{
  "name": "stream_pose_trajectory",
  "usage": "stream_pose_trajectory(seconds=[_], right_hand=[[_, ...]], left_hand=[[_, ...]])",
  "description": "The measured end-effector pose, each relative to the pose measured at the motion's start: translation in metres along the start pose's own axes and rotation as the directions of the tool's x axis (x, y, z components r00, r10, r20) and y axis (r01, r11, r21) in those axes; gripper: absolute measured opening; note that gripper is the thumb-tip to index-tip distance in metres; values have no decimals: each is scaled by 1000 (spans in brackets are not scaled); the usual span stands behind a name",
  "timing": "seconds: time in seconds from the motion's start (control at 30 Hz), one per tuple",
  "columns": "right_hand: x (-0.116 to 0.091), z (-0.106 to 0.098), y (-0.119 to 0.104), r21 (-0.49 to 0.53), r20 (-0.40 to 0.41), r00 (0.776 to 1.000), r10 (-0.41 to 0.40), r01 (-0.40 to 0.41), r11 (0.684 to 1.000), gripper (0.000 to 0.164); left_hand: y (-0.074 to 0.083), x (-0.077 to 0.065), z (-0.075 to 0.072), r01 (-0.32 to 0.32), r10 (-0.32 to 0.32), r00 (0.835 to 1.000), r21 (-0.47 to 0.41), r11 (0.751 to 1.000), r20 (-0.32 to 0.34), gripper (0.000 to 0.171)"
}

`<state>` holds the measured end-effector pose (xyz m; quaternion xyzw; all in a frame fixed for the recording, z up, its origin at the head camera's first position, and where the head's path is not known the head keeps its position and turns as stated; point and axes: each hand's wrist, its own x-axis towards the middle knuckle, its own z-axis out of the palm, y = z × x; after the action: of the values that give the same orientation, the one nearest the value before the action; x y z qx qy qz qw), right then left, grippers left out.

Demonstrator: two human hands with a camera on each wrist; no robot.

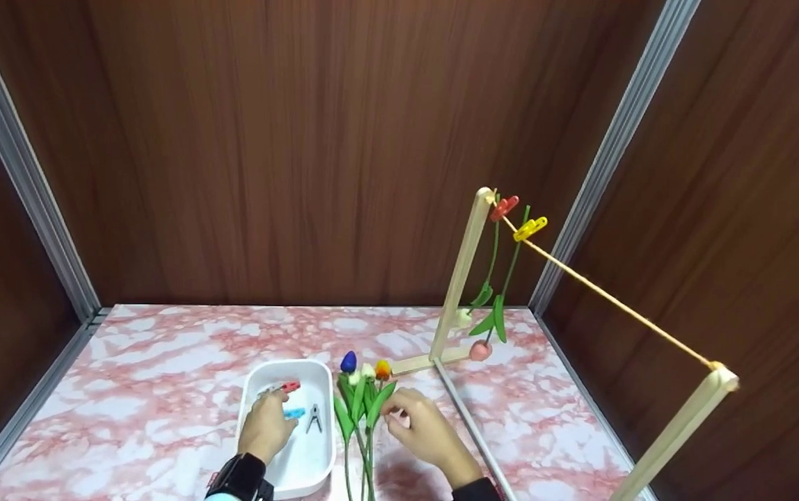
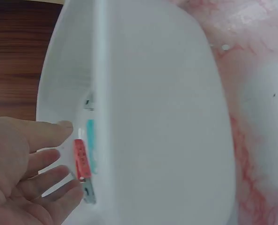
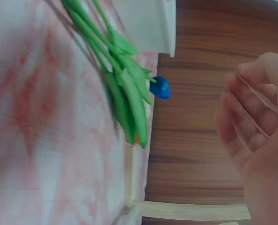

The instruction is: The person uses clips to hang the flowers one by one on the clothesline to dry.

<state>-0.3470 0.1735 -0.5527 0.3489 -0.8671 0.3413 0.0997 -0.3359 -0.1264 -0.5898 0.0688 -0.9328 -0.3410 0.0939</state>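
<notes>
My left hand (image 1: 267,424) reaches into a white plastic tray (image 1: 326,445), fingers loosely bent above the clothespins. A red clothespin (image 2: 82,159) lies just beyond its fingertips in the left wrist view. A blue clothespin (image 1: 294,413) and a grey clothespin (image 1: 314,418) rest on the tray's floor. Beside the tray lies a bunch of artificial tulips (image 1: 365,403) with blue, white and orange heads. My right hand (image 1: 422,426) hovers right of the tulips, its fingers loosely curled with nothing between them; in the right wrist view it is apart from the stems.
A wooden stand with a near post (image 1: 678,435) and a far post (image 1: 465,271) carries a taut string (image 1: 615,303). Red (image 1: 504,208) and yellow (image 1: 530,228) clothespins hold two tulips hanging head down. A metal bar (image 1: 472,428) joins the posts low down.
</notes>
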Motion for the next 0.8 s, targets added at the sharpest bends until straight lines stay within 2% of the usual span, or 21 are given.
stream_pose_trajectory(seconds=[0.1,0.2,0.3,0.43,0.57,0.8], right_hand=[[-4,5,1,11,23,1000,4,-5,1000,16],[-7,9,2,26,40,999,4,-5,1000,18],[-11,12,4,39,55,998,-1,-1,999,16],[-14,18,6,53,78,997,-1,-3,999,12],[-16,21,7,63,101,995,23,-29,998,10],[-19,21,5,65,103,994,39,-45,997,10]], left_hand=[[-2,-2,4,-1,1,999,10,1000,35,54],[-5,-2,7,-3,0,998,62,998,58,50],[-9,-2,11,-21,16,999,126,992,41,38],[-15,-2,15,-53,56,998,183,982,-13,26],[-18,-3,15,-68,78,996,193,979,-45,17],[-14,-5,14,-34,34,999,130,991,-3,22]])
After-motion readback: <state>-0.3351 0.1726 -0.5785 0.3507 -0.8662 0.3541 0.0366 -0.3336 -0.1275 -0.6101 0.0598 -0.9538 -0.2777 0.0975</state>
